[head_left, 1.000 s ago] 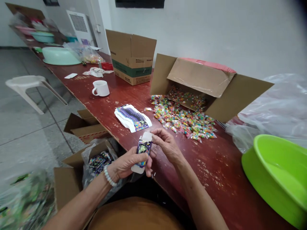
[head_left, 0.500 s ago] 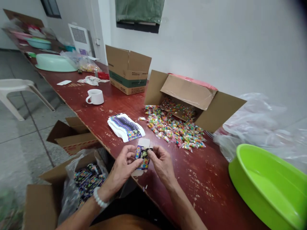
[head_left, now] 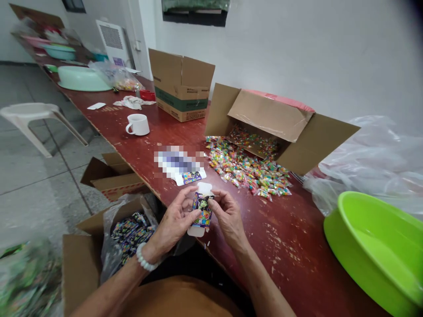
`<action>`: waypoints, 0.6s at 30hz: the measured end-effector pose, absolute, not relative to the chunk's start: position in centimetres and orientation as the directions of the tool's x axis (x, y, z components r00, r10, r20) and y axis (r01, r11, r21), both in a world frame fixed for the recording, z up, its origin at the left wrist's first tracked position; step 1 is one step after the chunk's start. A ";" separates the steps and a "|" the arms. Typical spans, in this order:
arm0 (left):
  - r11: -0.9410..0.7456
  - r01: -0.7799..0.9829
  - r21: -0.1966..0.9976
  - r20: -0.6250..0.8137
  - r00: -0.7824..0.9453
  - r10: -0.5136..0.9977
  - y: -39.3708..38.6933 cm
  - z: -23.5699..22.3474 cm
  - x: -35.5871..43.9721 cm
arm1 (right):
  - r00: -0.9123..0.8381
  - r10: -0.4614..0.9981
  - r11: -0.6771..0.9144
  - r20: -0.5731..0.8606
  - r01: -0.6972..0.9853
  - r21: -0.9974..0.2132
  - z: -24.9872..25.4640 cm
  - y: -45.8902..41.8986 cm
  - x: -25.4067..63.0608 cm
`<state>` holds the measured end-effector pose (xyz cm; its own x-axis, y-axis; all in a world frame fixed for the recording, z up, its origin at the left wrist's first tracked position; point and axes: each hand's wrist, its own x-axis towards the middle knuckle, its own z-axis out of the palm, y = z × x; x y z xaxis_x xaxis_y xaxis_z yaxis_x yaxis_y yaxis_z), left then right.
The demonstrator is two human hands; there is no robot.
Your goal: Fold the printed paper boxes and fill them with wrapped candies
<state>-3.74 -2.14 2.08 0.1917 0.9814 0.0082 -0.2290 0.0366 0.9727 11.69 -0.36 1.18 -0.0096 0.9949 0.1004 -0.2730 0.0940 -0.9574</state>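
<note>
Between my two hands is a small printed carton (head_left: pixel 202 207), purple with a green figure, its white end flaps sticking out at top and bottom. My left hand (head_left: pixel 175 218), with a pale bead bracelet at the wrist, grips its left edge, thumb on the front. My right hand (head_left: pixel 228 215) pinches the right edge, thumb on the printed face. Just beyond the hands lies a stack of flat cartons (head_left: pixel 190 177), partly blurred out. To its right spreads a heap of wrapped candies (head_left: pixel 247 171), spilling from a cardboard box (head_left: pixel 271 115) on its side.
A red table (head_left: pixel 264 246) runs to the far left, bearing a white mug (head_left: pixel 138 124), an upright cardboard box (head_left: pixel 181 88) and a green basin (head_left: pixel 343 229). Below left, an open box with a plastic liner holds printed packets (head_left: pixel 132 233). A white stool (head_left: pixel 36 110) stands on the floor.
My right hand has gone from the carton's top flap to its right edge, while my left fingers have shifted to the left edge. The camera view has tilted and swung slightly.
</note>
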 end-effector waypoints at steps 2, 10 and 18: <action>0.047 -0.220 0.974 0.001 0.216 0.976 -2.1 2.0 -3.9 | -0.052 0.995 0.076 0.090 -0.234 -0.969 1.2 -0.2 12.1; 0.087 -0.173 0.981 -0.036 0.276 0.961 -1.8 1.9 -4.0 | -0.131 0.991 -0.008 0.014 -0.166 -0.986 1.4 0.6 13.3; 0.170 -0.232 0.958 -0.115 0.233 0.966 -2.1 1.8 -3.9 | -0.114 0.992 -0.073 -0.049 -0.213 -0.974 0.4 0.3 13.1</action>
<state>-3.88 -2.07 1.78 0.2326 0.9658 -0.1150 -0.2318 0.1698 0.9578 13.07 0.32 0.37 -0.1143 0.9922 -0.0495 -0.2131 -0.0731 -0.9743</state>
